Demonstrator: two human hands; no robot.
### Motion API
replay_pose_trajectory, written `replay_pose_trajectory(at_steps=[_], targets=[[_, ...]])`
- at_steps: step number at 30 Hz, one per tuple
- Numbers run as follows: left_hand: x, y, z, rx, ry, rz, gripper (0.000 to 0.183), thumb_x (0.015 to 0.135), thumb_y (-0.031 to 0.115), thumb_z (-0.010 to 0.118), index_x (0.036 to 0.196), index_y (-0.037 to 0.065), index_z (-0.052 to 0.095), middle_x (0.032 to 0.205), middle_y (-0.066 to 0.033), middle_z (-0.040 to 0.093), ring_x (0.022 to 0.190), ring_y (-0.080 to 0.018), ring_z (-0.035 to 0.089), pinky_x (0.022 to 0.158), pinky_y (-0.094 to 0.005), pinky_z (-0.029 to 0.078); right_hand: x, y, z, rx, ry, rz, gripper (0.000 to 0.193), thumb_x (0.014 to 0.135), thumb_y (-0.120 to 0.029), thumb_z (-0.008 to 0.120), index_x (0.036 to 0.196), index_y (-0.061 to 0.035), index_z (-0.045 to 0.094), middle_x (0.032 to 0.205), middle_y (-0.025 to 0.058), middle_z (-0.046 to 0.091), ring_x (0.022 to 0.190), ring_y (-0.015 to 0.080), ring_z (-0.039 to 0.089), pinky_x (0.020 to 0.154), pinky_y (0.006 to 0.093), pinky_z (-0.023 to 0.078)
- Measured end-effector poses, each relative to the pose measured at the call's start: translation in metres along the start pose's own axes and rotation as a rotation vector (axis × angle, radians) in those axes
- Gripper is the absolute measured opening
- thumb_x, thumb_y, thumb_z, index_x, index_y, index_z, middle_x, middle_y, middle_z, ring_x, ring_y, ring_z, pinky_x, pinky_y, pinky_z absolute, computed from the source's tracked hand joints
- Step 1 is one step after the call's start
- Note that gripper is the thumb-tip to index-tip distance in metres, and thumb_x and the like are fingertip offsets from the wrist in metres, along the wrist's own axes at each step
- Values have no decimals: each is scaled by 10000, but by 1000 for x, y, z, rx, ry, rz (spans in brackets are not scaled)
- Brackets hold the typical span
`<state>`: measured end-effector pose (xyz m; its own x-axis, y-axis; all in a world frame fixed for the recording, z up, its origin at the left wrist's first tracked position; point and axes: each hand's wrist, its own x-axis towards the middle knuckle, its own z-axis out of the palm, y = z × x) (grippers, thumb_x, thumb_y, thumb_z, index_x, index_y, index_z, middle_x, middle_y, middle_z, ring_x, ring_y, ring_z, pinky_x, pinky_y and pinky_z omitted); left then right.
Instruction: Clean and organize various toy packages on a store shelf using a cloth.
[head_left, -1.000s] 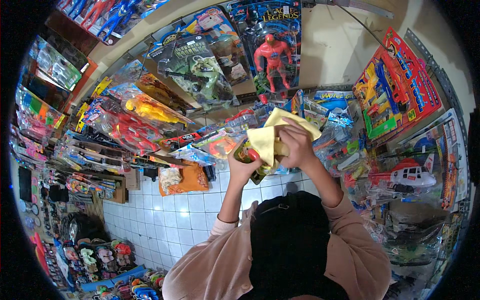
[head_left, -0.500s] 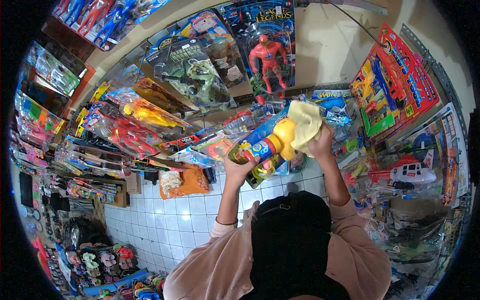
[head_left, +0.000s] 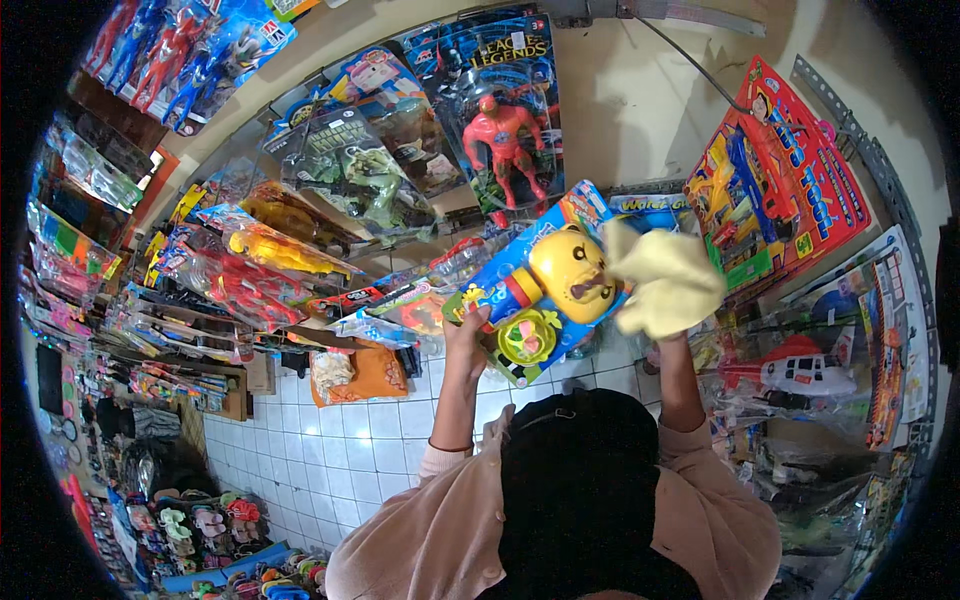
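A toy pack (head_left: 572, 272) with a yellow bear head, a blue-and-red tube and a round green piece on a blue card is tilted in front of me. My left hand (head_left: 466, 338) is closed on its lower left corner. A pale yellow cloth (head_left: 668, 282), blurred by motion, is just right of the bear head and overlaps the pack's right edge. My right hand (head_left: 668, 350) is closed on the cloth, its fingers mostly hidden beneath it. Behind the pack hangs a red action figure (head_left: 508, 145) in a blister pack.
Packaged toys (head_left: 225, 275) crowd the rack on the left. At right hang a red tool set card (head_left: 775, 190) and a bagged toy helicopter (head_left: 795, 370). An orange bag (head_left: 375, 375) lies near the white tiled floor (head_left: 330, 440). Sandals (head_left: 210, 525) stand at lower left.
My right hand has swung the cloth off the bear head toward the right and a little down. The pack now faces me more, showing the bear's face and the green piece.
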<state>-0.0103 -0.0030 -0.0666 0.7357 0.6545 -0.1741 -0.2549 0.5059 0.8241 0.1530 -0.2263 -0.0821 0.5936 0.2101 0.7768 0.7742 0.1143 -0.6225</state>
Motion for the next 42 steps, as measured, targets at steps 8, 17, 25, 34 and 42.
replay_pose_trajectory(at_steps=[8, 17, 25, 34, 42], targets=[[27, -24, -25, -174, -6, -47, 539, 721, 199, 625, 1173, 8, 405, 1052, -108, 549, 949, -210, 560, 819, -345, 462, 12, 59, -53, 223, 490, 658, 432, 838, -224, 545, 1195, -13, 424, 1111, 81, 505, 975, 164, 506, 798, 312, 432], [37, -58, 5, -275, -9, -24, 591, 712, 284, 634, 1186, 10, 411, 1103, -110, 543, 999, -246, 542, 887, -370, 420, 6, 45, 8, 736, 226, 1299, 520, 847, -315, 563, 1281, -130, 346, 1180, 41, 473, 1060, 183, 485, 859, 340, 429], [46, -82, 1, -161, -192, -65, 764, 702, 291, 682, 1307, 79, 268, 1244, -120, 428, 1117, -242, 455, 933, -375, 384, 21, 44, 23, 1010, 397, 1118, 386, 867, -273, 515, 1194, -78, 448, 1130, 70, 527, 1030, 203, 515, 884, 334, 418], [36, -22, 56, 1017, -214, 698, 698, 757, 174, 634, 1354, 109, 277, 1387, -146, 269, 1306, -319, 199, 1034, -454, 180, 21, 33, 17, 864, 537, 1004, 345, 867, -185, 511, 1177, -54, 433, 1087, 68, 526, 982, 186, 535, 826, 322, 449], [13, -6, 115, 1202, -521, 930, 478, 838, 192, 485, 1302, 115, 400, 1426, -159, 174, 1322, -398, 41, 1029, -546, 3, 10, 8, 32, 798, 370, 945, 387, 842, -102, 476, 1214, -20, 407, 1147, 107, 505, 1022, 205, 533, 865, 323, 449]])
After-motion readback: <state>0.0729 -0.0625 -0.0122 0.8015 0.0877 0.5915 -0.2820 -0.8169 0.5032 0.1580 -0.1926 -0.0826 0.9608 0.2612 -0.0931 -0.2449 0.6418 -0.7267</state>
